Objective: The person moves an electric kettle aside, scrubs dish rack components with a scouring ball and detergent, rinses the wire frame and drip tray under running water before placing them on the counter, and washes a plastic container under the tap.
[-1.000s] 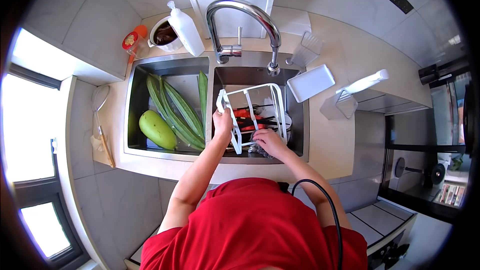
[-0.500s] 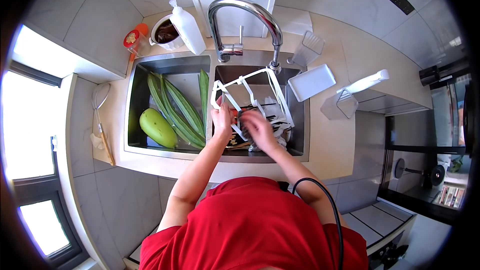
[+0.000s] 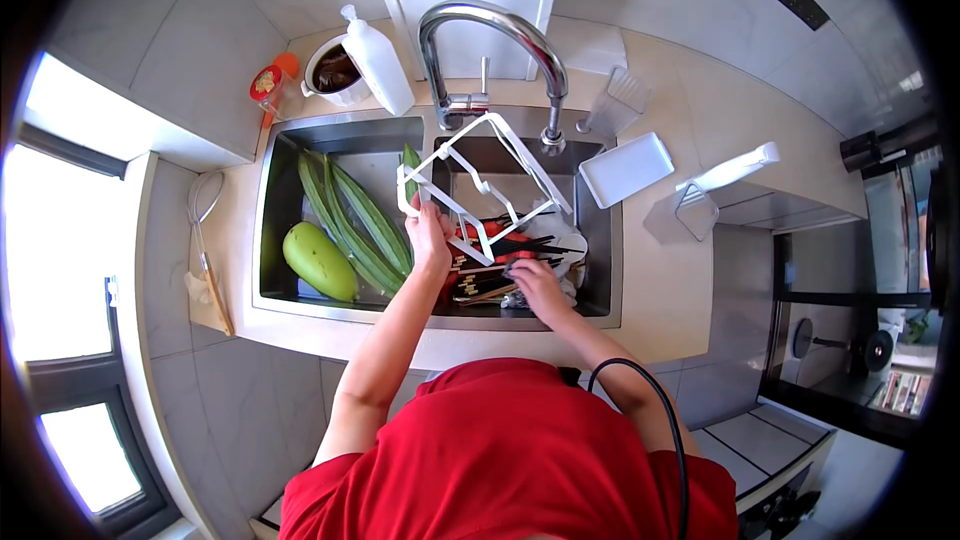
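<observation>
My left hand (image 3: 430, 237) is closed on the left side of a white frame rack (image 3: 480, 185), which hangs tilted over the right sink basin (image 3: 603, 240). Lower right of the rack, my right hand (image 3: 540, 290) has its fingers closed on a dark grey scrubber (image 3: 513, 268), largely hidden by the fingers. Beneath both hands, chopsticks and dark utensils (image 3: 485, 285) lie in the basin with red items and a crumpled clear thing. Long green ridged gourds (image 3: 365, 215) and a smooth green gourd (image 3: 320, 262) rest in the left basin.
A chrome faucet (image 3: 490, 12) arches above the basins. Behind them stand a white bottle (image 3: 380, 65), a white pot (image 3: 350, 92) and a red-lidded jar (image 3: 268, 85). A white tray (image 3: 627, 170) and clear holders (image 3: 697, 212) are on the right counter; a whisk (image 3: 208, 260) lies left.
The rack has risen and tilted up to the left with my left hand. My right hand moved up to the rack, then back down to the right.
</observation>
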Action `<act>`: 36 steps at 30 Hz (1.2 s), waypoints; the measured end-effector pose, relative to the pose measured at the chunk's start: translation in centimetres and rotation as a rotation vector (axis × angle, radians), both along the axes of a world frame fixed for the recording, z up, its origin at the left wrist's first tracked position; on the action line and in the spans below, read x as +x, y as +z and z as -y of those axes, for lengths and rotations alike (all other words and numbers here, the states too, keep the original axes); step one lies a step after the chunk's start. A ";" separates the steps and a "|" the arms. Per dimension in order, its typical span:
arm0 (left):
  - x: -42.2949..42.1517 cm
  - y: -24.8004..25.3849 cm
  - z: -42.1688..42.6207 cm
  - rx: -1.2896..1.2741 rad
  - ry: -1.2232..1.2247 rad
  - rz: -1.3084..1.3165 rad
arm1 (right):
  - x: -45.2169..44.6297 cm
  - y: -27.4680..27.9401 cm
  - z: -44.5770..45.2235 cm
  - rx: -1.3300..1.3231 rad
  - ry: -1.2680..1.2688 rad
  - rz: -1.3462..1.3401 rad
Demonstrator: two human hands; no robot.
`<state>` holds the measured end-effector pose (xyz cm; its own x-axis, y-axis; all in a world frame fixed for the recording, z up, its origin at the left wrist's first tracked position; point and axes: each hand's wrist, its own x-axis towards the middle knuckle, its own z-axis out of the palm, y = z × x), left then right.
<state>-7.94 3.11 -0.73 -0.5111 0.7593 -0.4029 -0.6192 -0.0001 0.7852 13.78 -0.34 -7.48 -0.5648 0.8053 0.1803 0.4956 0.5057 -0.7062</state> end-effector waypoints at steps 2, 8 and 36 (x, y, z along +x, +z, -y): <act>0.5 -0.5 0.4 -0.016 -0.007 -0.057 | 0.3 0.4 -0.8 -0.078 -0.044 -0.113; 3.9 -2.1 2.0 -0.019 -0.247 -0.958 | -1.8 7.3 -2.9 -0.592 -0.294 -0.556; -2.4 -0.6 1.3 -0.120 -0.490 -0.154 | 3.7 8.4 -3.6 -0.948 -0.415 -0.826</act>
<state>-10.33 1.80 -1.32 -0.1681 0.8772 -0.4497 -0.4019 0.3555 0.8438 17.51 3.29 0.90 -0.2447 0.8942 -0.3749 -0.2508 -0.4319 -0.8664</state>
